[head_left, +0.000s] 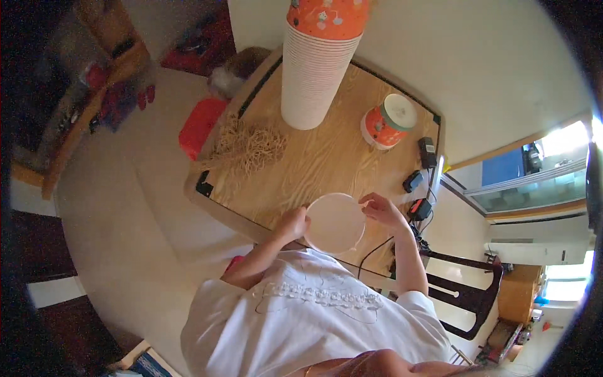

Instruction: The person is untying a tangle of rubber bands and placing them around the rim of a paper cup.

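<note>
Left hand (293,225) | right hand (383,212) | round, plain, whitish piece between (335,224)

Daylight comes from beyond the right edge of the wooden table (342,154), where a window (565,139) glares burnt-out white. The tabletop is softly lit, while past its left corner the room sinks into grainy dimness; fisheye distortion bends the outer lines, and black vignetting swallows the view's corners.

We note one pale round piece (335,224), thin-rimmed, circular face turned up toward us, held at the worktop's (314,169) near edge; depth unclear.
</note>
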The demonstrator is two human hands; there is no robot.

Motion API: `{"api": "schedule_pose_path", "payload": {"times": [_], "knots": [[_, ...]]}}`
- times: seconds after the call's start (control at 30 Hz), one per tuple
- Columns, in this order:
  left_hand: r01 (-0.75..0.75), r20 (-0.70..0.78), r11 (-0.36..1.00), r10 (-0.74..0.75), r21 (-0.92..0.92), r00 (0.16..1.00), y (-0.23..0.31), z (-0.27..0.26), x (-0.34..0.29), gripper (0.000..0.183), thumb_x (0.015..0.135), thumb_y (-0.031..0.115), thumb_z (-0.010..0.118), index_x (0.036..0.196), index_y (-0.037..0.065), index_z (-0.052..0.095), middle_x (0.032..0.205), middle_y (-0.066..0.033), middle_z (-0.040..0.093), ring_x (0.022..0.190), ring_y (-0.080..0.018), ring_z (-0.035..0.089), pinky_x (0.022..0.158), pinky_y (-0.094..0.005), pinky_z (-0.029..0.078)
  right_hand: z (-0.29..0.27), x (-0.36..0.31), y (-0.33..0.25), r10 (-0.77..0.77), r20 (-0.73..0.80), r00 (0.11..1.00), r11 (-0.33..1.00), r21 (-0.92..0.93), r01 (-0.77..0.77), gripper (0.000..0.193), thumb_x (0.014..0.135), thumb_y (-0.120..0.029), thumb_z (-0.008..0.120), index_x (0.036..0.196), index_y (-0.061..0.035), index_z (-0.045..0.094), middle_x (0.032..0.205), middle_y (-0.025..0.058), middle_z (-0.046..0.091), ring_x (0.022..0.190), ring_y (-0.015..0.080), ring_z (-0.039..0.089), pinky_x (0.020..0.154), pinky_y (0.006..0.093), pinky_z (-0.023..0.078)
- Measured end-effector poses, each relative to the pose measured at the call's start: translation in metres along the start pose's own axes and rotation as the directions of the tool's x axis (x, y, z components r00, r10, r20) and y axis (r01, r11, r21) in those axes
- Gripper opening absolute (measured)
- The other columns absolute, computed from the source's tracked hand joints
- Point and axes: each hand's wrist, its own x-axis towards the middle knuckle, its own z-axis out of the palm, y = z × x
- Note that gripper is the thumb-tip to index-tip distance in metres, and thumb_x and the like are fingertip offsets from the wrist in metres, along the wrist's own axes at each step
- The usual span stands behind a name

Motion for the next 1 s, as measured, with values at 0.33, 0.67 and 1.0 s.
{"api": "schedule_pose_path", "payload": {"times": [0.33, 0.67, 1.0], "knots": [[-0.180, -0.036, 0.953, 0.194, 0.245, 0.980, 0.074, -0.058, -0.001, 0.060, 0.075, 0.009, 0.050, 0.131, 0.013, 0.027, 0.112, -0.0153, 0.050, 0.078, -0.0322, 0.058, 0.065, -0.0388, 0.049, -0.017, 0.016, 0.027, -0.083, -0.190, 0.978, 0.970, 0.210, 0.123, 0.016, 0.076, -0.013, 0.062, 0.090, -0.0075, 0.055, 0.072, -0.0016, 0.054, 0.060, 0.0084, 0.049, 0.054, 0.0221, 0.042], [-0.329, -0.120, 0.892, 0.380, 0.310, 0.917, 0.085, -0.057, 0.031, 0.068, 0.071, 0.007, 0.055, 0.132, 0.018, 0.025, 0.124, -0.0143, 0.039, 0.104, -0.0315, 0.047, 0.079, -0.0376, 0.046, -0.051, 0.023, -0.028, -0.139, -0.180, 0.974, 0.967, -0.238, 0.093, 0.046, 0.067, -0.006, 0.067, 0.110, -0.0080, 0.051, 0.084, 0.0033, 0.060, 0.065, 0.0080, 0.052, 0.058, 0.0249, 0.044], [-0.290, -0.292, 0.929, 0.351, 0.233, 0.890, 0.050, -0.019, 0.106, 0.043, 0.075, 0.012, 0.057, 0.116, 0.006, 0.043, 0.115, -0.0135, 0.044, 0.104, -0.0288, 0.045, 0.086, -0.0365, 0.039, -0.151, 0.019, -0.112, -0.816, -0.456, 0.357, 0.503, -0.863, 0.048, 0.029, 0.073, 0.006, 0.048, 0.100, -0.0015, 0.053, 0.091, 0.0098, 0.052, 0.068, 0.0152, 0.052, 0.066, 0.0253, 0.042]]}}
